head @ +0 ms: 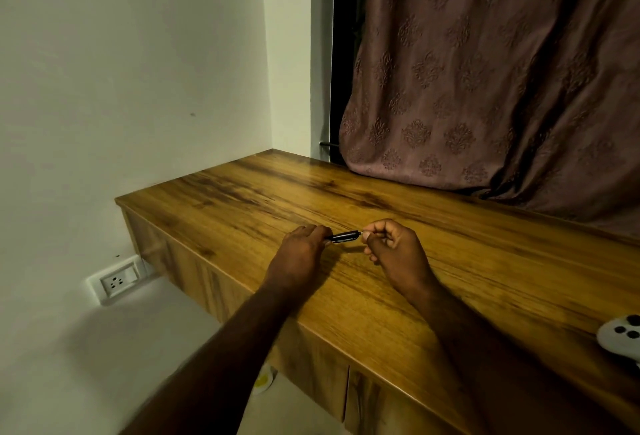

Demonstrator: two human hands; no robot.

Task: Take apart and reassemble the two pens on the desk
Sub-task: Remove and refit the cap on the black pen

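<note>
Wooden grained desk [450, 261] lies under a short black plastic pen [344, 237] pinched by left hand [303, 244] and right hand [391, 247]; uneven pulling could fling small parts.

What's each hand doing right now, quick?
Left hand: closed around one end of a dark pen, just above the desk.
Right hand: closed, fingertips pinching the pen's other end.

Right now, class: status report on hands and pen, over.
Left hand and right hand each grip an end of one black pen, above the desk. Second pen unseen. Nothing obstructing.
</note>
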